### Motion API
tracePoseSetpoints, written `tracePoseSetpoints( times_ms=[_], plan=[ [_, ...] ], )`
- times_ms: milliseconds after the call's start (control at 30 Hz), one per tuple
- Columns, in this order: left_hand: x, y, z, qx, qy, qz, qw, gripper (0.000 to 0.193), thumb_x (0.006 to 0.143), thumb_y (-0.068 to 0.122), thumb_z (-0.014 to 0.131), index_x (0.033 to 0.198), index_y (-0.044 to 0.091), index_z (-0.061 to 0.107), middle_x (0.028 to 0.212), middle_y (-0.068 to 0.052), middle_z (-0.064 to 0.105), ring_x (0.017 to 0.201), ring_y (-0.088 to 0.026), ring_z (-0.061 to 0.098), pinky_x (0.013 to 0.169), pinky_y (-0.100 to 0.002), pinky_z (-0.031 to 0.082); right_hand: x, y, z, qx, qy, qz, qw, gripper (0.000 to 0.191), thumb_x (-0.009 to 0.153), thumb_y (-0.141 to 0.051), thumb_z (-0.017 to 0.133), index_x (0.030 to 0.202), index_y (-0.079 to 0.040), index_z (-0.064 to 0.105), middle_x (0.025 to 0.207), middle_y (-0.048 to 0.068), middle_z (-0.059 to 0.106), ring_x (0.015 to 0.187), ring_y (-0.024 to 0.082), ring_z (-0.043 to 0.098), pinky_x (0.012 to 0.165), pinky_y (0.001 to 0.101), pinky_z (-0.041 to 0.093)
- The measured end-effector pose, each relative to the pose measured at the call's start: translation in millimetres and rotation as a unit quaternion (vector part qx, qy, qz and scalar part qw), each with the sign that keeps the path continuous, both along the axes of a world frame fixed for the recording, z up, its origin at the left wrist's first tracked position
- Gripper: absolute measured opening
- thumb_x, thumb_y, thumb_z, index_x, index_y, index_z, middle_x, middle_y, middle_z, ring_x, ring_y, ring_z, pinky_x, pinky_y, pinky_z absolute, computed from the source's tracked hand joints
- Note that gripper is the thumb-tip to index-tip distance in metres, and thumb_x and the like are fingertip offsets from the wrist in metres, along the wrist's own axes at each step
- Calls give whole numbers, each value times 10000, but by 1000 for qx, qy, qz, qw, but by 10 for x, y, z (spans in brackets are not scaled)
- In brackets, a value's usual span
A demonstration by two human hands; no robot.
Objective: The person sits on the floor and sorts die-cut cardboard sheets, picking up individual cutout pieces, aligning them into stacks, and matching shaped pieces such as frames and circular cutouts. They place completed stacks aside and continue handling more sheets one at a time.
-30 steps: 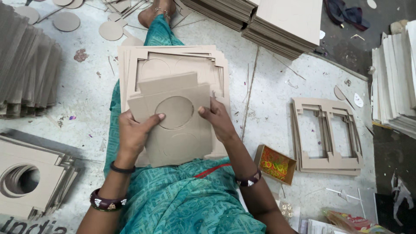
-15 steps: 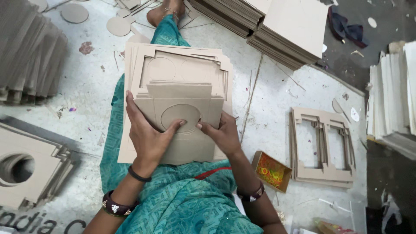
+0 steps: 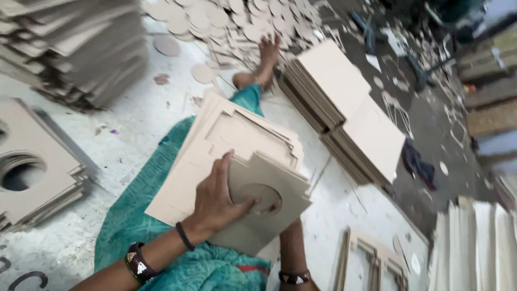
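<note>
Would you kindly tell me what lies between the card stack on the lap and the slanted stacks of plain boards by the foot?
In the head view, only a narrow strip of pale floor separates the lap stack from the board stacks.

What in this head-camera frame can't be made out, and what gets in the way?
- Right hand: head view, hidden under the beige cardboard panel with a round cut-out; only the forearm with a beaded bracelet shows, so its grip cannot be judged.
- Left hand: its fingertips blur into the panel.
- Cardboard frame pieces on the floor: cut off by the bottom edge.
- Scattered cardboard discs: motion blur smears their outlines.
</note>
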State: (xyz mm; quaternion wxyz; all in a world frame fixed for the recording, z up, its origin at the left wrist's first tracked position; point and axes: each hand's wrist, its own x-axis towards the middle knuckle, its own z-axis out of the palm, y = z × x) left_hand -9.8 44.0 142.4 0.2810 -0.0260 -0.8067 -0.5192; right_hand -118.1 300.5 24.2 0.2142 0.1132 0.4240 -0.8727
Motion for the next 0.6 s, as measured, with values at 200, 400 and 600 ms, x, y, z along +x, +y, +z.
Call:
tracePoseSetpoints(
  times_ms=[200,400,600],
  plan=[
    [-38,-107,-6,45,-25,-23,998,1117,648,324,925,1505,32,271,1307,-260,576,1076,-417,668,876,-454,565,-124,-42,-35,6,0,11,1000,376,945,-222,558,1215,34,612,1083,159,713,941,261,715,842,385,598],
    [-131,-178,-147,138,-55,-51,988,1004,682,271,905,1495,30,366,1232,-234,681,1096,-352,728,938,-409,583,37,-87,-207,16,-5,9,1000,371,938,-216,559,1212,28,612,1078,148,708,936,249,707,831,374,594],
    [-222,-280,-218,181,-65,-34,981,947,701,246,915,1447,-18,396,1168,-196,718,1053,-276,736,906,-373,581,79,-36,56,42,-3,-5,999,366,930,-211,560,1208,21,612,1074,138,702,932,238,700,820,362,589]
  ],
)
